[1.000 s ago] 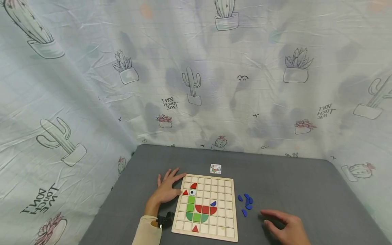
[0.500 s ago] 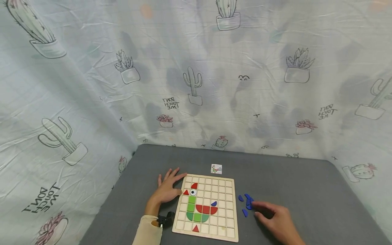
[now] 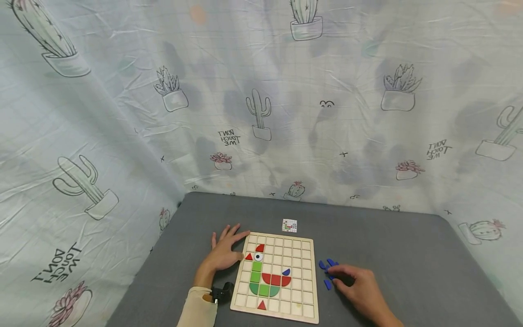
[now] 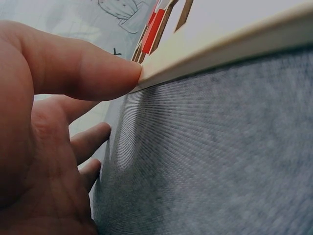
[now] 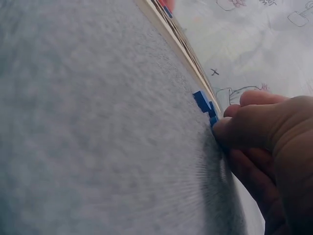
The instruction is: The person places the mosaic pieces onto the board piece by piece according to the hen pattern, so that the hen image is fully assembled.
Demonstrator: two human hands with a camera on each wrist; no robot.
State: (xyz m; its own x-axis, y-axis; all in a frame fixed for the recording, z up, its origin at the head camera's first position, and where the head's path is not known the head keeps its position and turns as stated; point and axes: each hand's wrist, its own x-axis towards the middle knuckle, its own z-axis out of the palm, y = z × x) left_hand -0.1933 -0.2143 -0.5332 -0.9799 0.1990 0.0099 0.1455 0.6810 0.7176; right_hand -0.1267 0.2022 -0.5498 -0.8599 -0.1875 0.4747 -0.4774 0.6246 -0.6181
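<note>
Several blue pieces [image 3: 322, 265] lie just right of the board [image 3: 296, 297], where we see the right hand [image 3: 358, 287] has just arrived, so a pick seems under way; whether it pinches any we cannot tell. The nearest piece [image 3: 328, 284] slants lengthwise, far-left to near-right; the spread left hand [image 3: 223, 255] grips nothing, thumb [image 4: 93, 71] against the board.
</note>
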